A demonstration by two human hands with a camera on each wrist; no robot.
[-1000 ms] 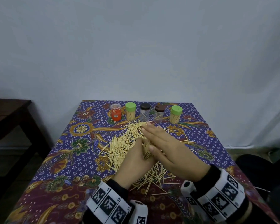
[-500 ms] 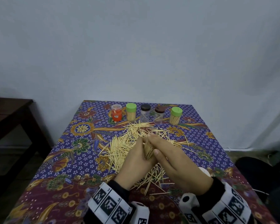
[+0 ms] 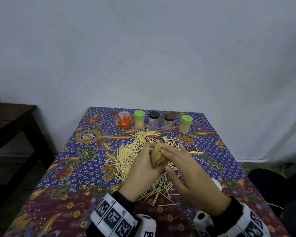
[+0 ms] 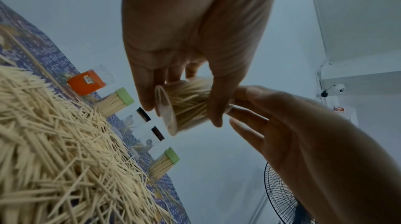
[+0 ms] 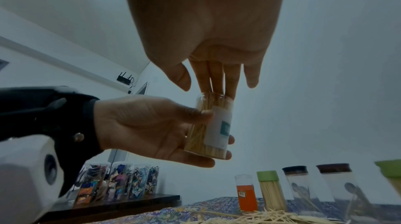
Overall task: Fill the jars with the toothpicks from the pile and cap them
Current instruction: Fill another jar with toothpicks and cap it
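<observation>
Pile (image 3: 140, 151) sprawls over the table (image 3: 72, 170) centre, strays reaching toward the near edge. Five capped jars (image 3: 154, 120) stand in a row along the far edge, narrow gaps between them, pile tips touching their bases. Left and right edge strips are bare cloth. Both hands (image 3: 162, 168) hover mid-table above the pile. Dark side table (image 3: 10, 117) stands beyond the left edge.
</observation>
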